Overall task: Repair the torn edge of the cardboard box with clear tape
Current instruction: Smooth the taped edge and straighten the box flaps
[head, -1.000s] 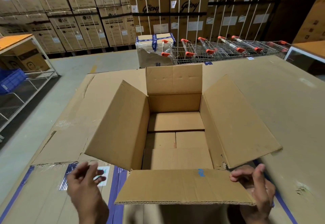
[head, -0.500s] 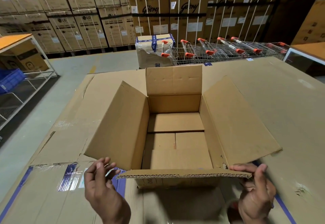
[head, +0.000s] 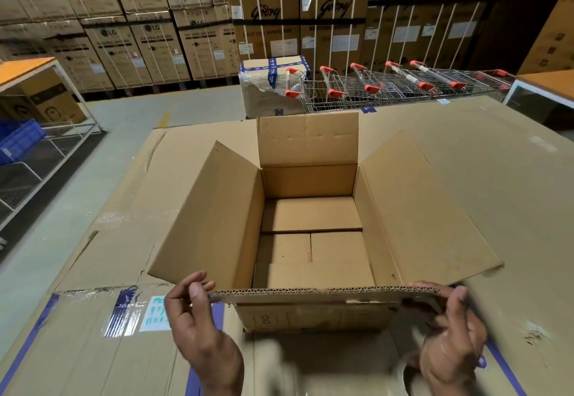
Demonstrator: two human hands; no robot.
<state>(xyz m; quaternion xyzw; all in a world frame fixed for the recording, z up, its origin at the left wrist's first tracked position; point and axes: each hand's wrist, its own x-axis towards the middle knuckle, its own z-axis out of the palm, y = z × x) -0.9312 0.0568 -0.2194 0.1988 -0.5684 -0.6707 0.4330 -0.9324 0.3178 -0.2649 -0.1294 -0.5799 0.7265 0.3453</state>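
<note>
The open brown corrugated cardboard box (head: 310,215) stands on the cardboard-covered tabletop (head: 497,178). The left hand (head: 198,327) and right hand (head: 450,349) pinch its near flap (head: 310,294) with curled fingers at the 2 corners. It likely handles light and stiff but creasable, so flap edges suit holding.

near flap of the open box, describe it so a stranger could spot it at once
On the big cardboard-covered table stands one open box. Its near flap is closest to the camera, the right hand gripping one end, the left hand at the other. Unlike the three flaps standing open, it shows only its corrugated edge.
</note>
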